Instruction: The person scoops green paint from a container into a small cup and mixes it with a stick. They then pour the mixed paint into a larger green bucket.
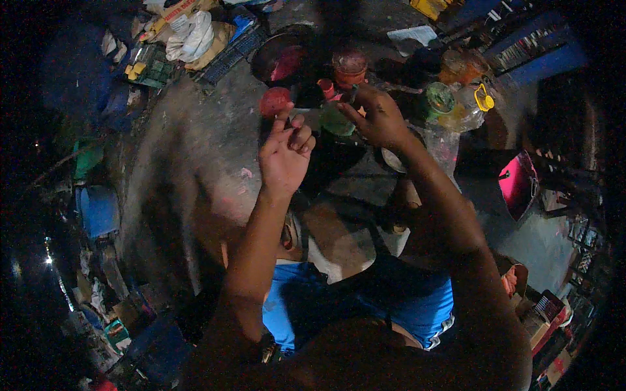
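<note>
My left hand (285,156) is turned palm up, its lower fingers curled and its thumb and index finger drawn together near a red round dish or lid (275,102). Whatever may be between those fingertips is too small to make out. To the right, my right hand (381,118) is closed in a pinch above a green round container (337,120); what it pinches is hidden in shadow. Between the hands, farther off, is a small red cup (327,89). Behind it stands a reddish tub (350,64).
A dark basin (264,60) with something red inside lies beyond my left hand. Right of my right hand are a green-topped container (440,99) and a clear jug with a yellow handle (484,98). A bright pink piece (518,184) lies farther right. Bags and crates crowd the upper left.
</note>
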`<control>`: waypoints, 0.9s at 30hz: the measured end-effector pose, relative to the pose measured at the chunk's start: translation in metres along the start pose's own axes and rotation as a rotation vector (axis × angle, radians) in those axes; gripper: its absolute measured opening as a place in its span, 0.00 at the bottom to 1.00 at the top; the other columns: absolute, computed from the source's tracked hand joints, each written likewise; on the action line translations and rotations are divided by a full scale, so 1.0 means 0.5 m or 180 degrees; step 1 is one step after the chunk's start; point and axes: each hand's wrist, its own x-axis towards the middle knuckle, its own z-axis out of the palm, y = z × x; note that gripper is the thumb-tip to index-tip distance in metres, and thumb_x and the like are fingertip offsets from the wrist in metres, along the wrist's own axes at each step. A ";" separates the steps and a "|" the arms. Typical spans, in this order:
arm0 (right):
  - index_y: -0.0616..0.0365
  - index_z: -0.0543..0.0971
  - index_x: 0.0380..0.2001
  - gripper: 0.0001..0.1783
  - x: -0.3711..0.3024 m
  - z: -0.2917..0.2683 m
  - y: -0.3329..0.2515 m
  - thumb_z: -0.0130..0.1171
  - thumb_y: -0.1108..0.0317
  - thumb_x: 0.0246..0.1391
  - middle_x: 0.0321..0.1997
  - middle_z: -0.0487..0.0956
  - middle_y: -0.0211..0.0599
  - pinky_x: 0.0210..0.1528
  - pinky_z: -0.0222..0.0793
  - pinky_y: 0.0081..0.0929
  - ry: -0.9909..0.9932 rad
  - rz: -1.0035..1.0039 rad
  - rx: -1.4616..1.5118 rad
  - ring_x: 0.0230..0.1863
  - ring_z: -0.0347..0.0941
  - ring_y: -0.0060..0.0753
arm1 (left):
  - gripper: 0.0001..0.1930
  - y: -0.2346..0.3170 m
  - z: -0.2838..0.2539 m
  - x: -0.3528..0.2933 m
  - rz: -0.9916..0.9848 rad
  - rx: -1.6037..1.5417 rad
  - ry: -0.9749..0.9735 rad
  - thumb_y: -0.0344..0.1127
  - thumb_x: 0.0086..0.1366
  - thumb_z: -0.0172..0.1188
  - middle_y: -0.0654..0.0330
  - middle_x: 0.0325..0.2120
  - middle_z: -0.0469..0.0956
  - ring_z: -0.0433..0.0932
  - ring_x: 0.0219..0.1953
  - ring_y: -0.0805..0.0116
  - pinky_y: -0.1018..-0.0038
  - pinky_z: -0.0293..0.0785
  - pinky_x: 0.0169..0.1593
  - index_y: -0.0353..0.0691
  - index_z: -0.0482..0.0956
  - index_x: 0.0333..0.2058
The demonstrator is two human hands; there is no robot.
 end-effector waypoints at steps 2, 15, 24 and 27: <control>0.62 0.80 0.35 0.14 -0.001 -0.009 -0.003 0.66 0.61 0.57 0.34 0.79 0.44 0.34 0.71 0.33 -0.0107 0.0171 -0.0108 0.35 0.77 0.42 | 0.25 0.001 -0.010 0.001 -0.0008 0.0234 0.0078 0.25 0.62 0.55 0.65 0.38 0.67 0.60 0.29 0.76 0.78 0.59 0.35 0.44 0.71 0.59; 0.61 0.71 0.52 0.26 -0.065 -0.080 -0.084 0.65 0.56 0.58 0.50 0.75 0.48 0.49 0.70 0.35 0.1522 -0.0120 0.0665 0.46 0.75 0.43 | 0.35 -0.079 0.056 -0.044 -0.0039 0.1835 -0.0146 0.15 0.56 0.51 0.65 0.45 0.66 0.68 0.42 0.76 0.79 0.67 0.42 0.46 0.62 0.63; 0.58 0.62 0.65 0.30 -0.180 -0.019 -0.087 0.45 0.50 0.68 0.66 0.65 0.44 0.69 0.49 0.34 0.1851 0.1576 0.1614 0.67 0.59 0.38 | 0.32 -0.309 0.125 0.011 -0.0959 0.1340 -0.0517 0.46 0.74 0.43 0.58 0.69 0.57 0.56 0.71 0.61 0.65 0.48 0.72 0.40 0.50 0.71; 0.61 0.58 0.68 0.41 -0.175 -0.011 -0.093 0.42 0.39 0.65 0.72 0.58 0.44 0.76 0.35 0.39 0.1689 0.1463 0.1471 0.76 0.47 0.44 | 0.34 -0.391 0.062 0.038 -0.1481 0.0935 0.0016 0.53 0.76 0.38 0.58 0.71 0.53 0.54 0.72 0.61 0.67 0.48 0.72 0.39 0.48 0.72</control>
